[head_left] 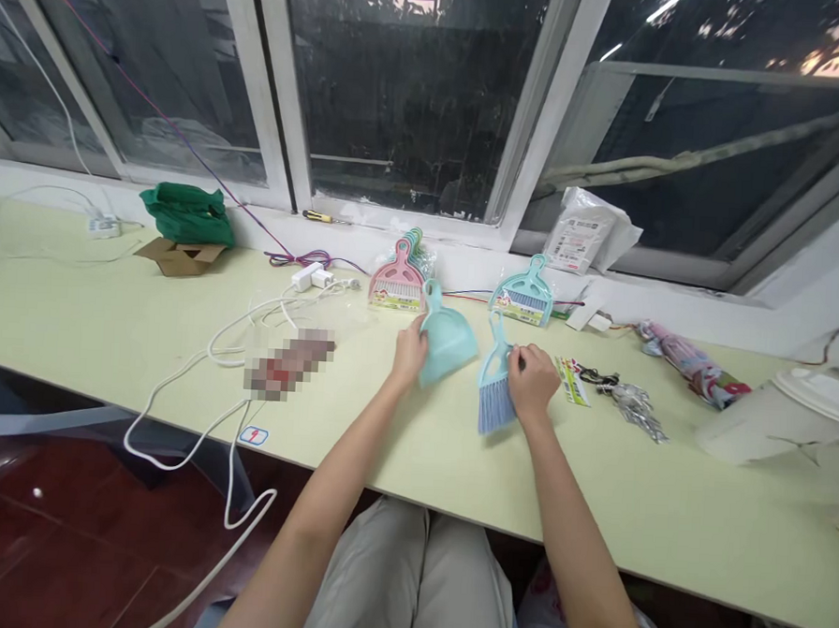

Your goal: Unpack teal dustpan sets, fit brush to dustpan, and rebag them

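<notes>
My left hand [410, 349] grips the left edge of a mint-green dustpan [450, 344], its handle pointing up and away from me. In my right hand [532, 378] is a small hand brush [497, 404] with a light blue body and blue-violet bristles hanging toward me. A gap of table lies between dustpan and brush. Behind them stand a packed pink dustpan set [398, 277] with more sets behind it, and a packed mint dustpan set [523, 293]. Right of my right hand lies a printed yellow-green card [572, 381].
White cables [213, 350] loop over the left side and table edge. Further left are an open cardboard box [181, 257] and a green bag [190, 210]. At right lie silvery tied strands [636, 408], a wrapped bundle [695, 361] and a white bucket [772, 421]. Windows line the back.
</notes>
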`<action>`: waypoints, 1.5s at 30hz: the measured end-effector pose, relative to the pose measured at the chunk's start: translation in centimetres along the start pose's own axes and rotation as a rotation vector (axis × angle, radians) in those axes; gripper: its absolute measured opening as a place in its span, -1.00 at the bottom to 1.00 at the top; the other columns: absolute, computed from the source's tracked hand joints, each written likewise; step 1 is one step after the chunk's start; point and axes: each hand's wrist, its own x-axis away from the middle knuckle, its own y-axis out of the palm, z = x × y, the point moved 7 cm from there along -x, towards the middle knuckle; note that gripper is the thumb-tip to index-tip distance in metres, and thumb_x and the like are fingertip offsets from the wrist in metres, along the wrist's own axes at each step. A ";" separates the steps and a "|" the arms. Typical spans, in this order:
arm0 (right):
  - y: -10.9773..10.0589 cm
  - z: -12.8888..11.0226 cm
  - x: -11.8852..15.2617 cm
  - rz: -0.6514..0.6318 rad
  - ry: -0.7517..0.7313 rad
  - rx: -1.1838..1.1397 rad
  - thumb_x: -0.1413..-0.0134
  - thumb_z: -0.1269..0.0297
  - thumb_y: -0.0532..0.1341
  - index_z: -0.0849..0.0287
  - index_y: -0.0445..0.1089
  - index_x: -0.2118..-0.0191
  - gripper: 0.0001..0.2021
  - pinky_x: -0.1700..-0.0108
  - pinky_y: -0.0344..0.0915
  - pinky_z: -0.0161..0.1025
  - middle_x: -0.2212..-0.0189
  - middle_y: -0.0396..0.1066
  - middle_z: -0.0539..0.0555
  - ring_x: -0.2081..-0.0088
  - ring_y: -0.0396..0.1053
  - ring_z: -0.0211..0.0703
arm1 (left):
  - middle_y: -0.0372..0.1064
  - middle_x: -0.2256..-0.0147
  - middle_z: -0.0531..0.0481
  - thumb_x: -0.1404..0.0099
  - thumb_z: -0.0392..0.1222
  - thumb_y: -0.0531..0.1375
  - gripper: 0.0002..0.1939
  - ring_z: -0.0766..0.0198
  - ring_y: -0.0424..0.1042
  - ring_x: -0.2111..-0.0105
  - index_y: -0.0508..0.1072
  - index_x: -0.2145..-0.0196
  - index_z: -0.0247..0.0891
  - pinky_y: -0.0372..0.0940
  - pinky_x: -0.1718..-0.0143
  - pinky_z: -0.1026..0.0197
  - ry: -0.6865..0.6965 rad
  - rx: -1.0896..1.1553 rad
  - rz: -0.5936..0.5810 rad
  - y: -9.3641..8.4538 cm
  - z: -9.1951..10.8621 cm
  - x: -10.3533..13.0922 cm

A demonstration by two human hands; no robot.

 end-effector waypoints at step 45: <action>9.0 -0.2 2.4 -0.556 -0.103 -0.253 -0.03 0.24 0.25 0.10 0.50 0.29 -0.87 -0.03 0.16 -0.14 0.20 0.53 0.03 0.03 0.34 -0.04 | 0.40 0.16 -0.21 -0.36 -0.37 -0.02 -0.72 0.16 0.38 0.15 0.44 0.09 -0.29 0.19 0.11 0.17 0.786 -0.659 -0.561 8.9 2.0 4.9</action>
